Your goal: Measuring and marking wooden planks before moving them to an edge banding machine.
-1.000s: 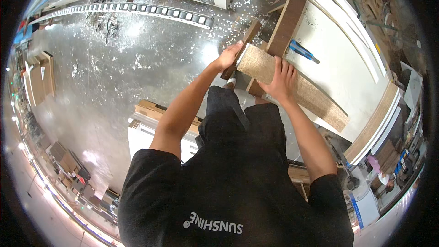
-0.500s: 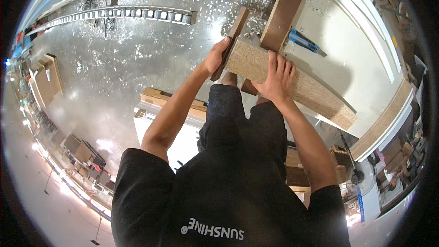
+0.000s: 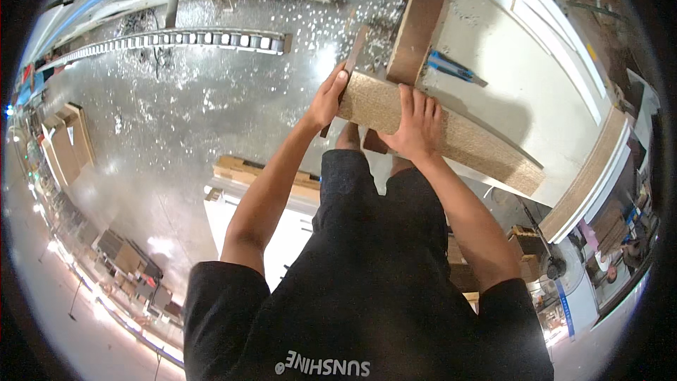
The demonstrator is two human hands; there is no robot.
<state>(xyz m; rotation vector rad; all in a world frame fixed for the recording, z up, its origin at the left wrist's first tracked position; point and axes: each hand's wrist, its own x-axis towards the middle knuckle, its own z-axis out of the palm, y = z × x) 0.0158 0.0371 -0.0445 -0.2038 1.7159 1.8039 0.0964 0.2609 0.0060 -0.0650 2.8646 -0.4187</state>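
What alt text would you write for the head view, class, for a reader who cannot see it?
A person's left hand and right hand grip a long chipboard plank at its near end, over a white workbench holding a blue tool, above a shavings-strewn floor.

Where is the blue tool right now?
In the head view, the blue tool lies on the white table, up and to the right of the right hand, beside the upright brown board.

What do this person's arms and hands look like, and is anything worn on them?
Both arms are bare from the short black T-shirt sleeves down. The left hand and right hand wear no gloves; no watch, ring or band shows on either.
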